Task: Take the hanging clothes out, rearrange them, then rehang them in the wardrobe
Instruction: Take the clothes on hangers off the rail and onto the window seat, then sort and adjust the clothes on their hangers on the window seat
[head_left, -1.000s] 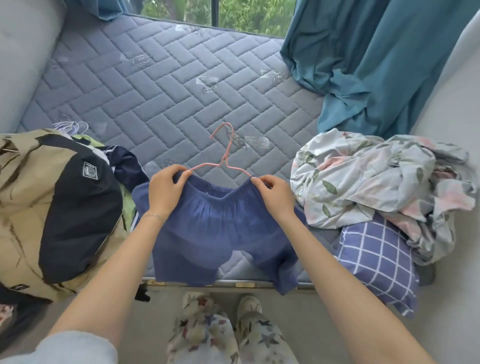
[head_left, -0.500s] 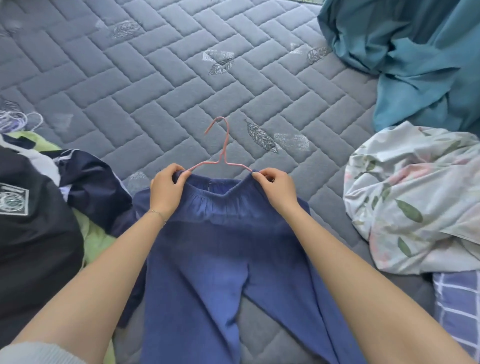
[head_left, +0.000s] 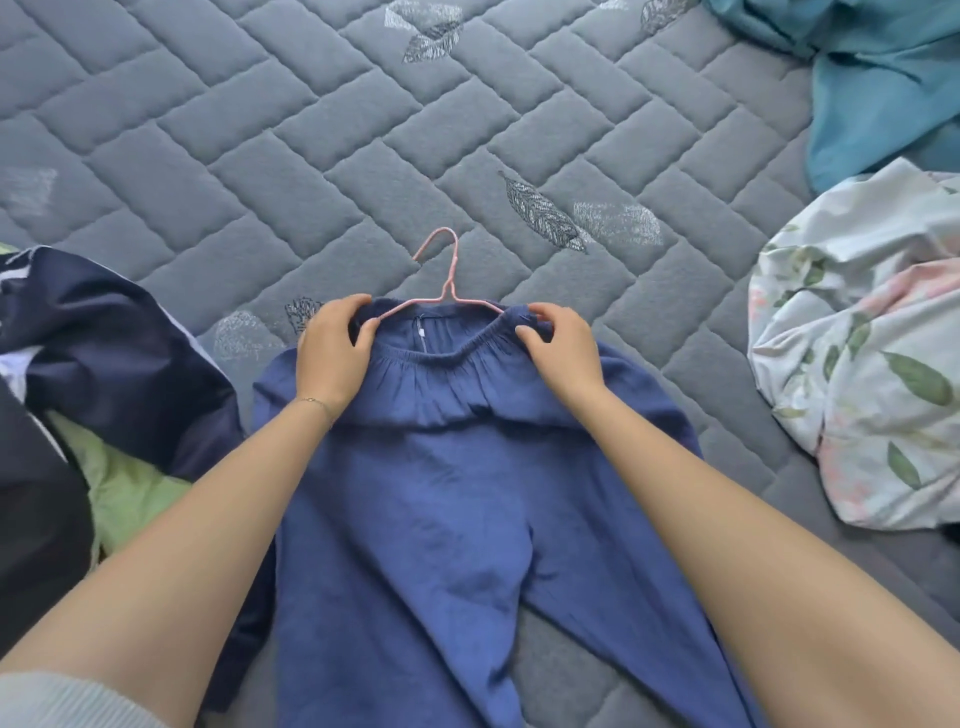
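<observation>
Blue trousers (head_left: 441, 499) on pink hanger (head_left: 447, 291), both hands (head_left: 332, 353) pinching waistband.

the blue gathered-waist trousers (head_left: 457, 519) lay on the grey quilted mattress (head_left: 260, 156), waistband farthest from the person, legs running toward them. the pink wire hanger (head_left: 448, 283) sat inside the waistband, its hook on the mattress beyond. the left hand (head_left: 332, 358) gripped the waistband's left end, the right hand (head_left: 563, 353) its right end. a dark navy jacket (head_left: 114, 353) lay to the left, a pale green cloth (head_left: 130, 488) just before it; a crumpled floral sheet (head_left: 857, 364) lay to the right, a teal curtain (head_left: 883, 78) behind it.
</observation>
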